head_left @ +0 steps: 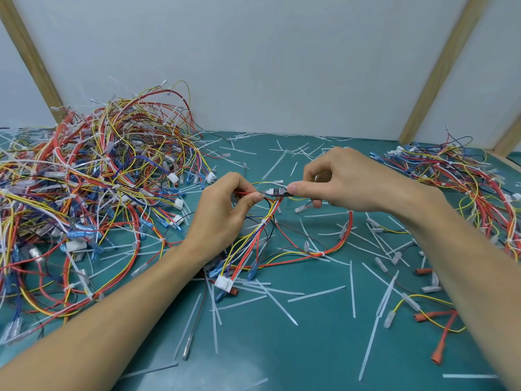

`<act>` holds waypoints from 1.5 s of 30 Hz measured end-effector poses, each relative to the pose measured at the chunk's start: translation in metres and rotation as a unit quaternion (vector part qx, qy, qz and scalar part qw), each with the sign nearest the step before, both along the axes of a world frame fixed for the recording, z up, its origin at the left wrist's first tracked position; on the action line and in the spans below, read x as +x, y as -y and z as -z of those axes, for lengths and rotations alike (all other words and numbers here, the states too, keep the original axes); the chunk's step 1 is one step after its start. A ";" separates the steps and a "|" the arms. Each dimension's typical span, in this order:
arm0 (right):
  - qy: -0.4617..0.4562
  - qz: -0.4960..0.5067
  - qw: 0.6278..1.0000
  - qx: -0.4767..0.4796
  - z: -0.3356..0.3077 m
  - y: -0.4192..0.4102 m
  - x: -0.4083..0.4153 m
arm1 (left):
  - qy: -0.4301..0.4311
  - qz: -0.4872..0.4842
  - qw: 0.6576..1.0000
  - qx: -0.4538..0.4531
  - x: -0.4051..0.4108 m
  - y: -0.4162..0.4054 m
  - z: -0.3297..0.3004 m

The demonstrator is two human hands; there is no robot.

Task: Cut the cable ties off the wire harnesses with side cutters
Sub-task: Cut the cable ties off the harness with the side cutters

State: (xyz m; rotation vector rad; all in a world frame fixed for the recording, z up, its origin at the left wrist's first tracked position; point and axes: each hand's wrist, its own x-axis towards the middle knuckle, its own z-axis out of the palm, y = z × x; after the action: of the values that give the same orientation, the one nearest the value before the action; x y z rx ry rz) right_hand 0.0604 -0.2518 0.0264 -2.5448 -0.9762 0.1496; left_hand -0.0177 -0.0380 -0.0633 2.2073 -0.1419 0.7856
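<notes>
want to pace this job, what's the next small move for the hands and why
Probably squeeze the side cutters shut. The right hand holds them, tips at the harness just beside the left hand, which pinches the wires taut. Whether a tie sits between the blades cannot be told.

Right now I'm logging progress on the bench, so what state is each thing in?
Left hand: pinching the wires of the harness.
Right hand: gripping a small tool, jaws at the harness.
Held harness: lifted at the top, a white tie still on it.
Left pile: tangled, many ties still on.
Right pile: heaped at the mat's edge.
Cut ties: loose, scattered on the green mat.
</notes>
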 end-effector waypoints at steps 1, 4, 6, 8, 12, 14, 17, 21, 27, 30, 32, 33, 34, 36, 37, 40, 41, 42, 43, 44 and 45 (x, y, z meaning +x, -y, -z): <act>0.001 0.000 1.000 0.001 0.000 0.000 0.000 | 0.000 0.000 1.000 -0.001 0.000 0.000 0.000; 0.001 -0.001 1.000 0.004 0.000 0.000 0.000 | -0.002 0.001 1.000 0.001 0.000 0.000 0.000; 0.002 -0.003 1.000 0.004 0.000 0.000 0.000 | -0.001 0.002 1.000 0.000 -0.001 0.000 0.000; 0.003 -0.005 1.000 0.002 0.000 0.000 0.000 | -0.004 0.003 1.000 -0.004 -0.001 0.000 0.000; 0.001 -0.009 1.000 0.001 0.002 0.000 0.001 | -0.003 -0.001 1.000 -0.014 -0.001 0.000 -0.001; -0.013 -0.002 0.999 0.034 0.001 0.000 0.003 | 0.002 -0.005 0.999 -0.032 0.000 -0.001 -0.002; -0.043 0.034 0.987 0.149 0.002 -0.001 0.009 | 0.001 -0.006 0.999 -0.045 0.000 -0.003 -0.005; -0.076 0.069 0.969 0.224 0.013 -0.004 0.018 | 0.000 0.014 0.999 -0.046 -0.002 -0.002 -0.006; -0.096 0.047 0.984 0.139 0.032 0.003 0.033 | 0.009 0.055 0.998 -0.009 -0.001 -0.003 -0.007; -0.098 0.036 0.986 0.129 0.032 0.005 0.035 | 0.003 0.066 0.998 0.008 -0.001 -0.003 -0.005; -0.092 0.033 0.988 0.119 0.033 0.003 0.034 | 0.000 0.066 0.998 0.013 0.000 -0.003 -0.005; -0.089 0.032 0.989 0.114 0.034 0.002 0.034 | -0.001 0.064 0.998 0.013 0.000 -0.004 -0.005; -0.085 0.030 0.990 0.106 0.034 0.001 0.033 | -0.001 0.063 0.998 0.016 0.000 -0.003 -0.005; -0.073 0.029 0.993 0.084 0.033 0.000 0.031 | 0.002 0.056 0.998 0.030 0.000 -0.003 -0.006; -0.064 0.032 0.995 0.074 0.033 -0.001 0.030 | 0.006 0.050 0.998 0.044 -0.001 -0.003 -0.006; -0.032 0.051 0.996 0.070 0.032 -0.003 0.026 | 0.024 0.024 0.996 0.085 -0.003 0.001 -0.009; -0.015 0.061 0.995 0.071 0.032 -0.005 0.024 | 0.026 0.016 0.996 0.085 -0.004 0.002 -0.011; 0.008 0.074 0.995 0.070 0.032 -0.008 0.022 | 0.023 0.009 0.997 0.080 -0.005 0.004 -0.013; 0.035 0.087 0.993 0.069 0.033 -0.010 0.019 | 0.018 0.003 0.997 0.071 -0.006 0.006 -0.014; 0.062 0.100 0.991 0.069 0.034 -0.013 0.016 | 0.008 -0.003 0.998 0.059 -0.008 0.008 -0.016; 0.084 0.111 0.987 0.076 0.034 -0.016 0.013 | -0.006 -0.009 0.999 0.043 -0.008 0.010 -0.018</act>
State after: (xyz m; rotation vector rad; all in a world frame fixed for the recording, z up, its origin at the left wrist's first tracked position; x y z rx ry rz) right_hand 0.0733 -0.2355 -0.0078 -2.5323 -0.7241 -0.1976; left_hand -0.0261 -0.0476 -0.0456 2.2969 -0.1537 0.7893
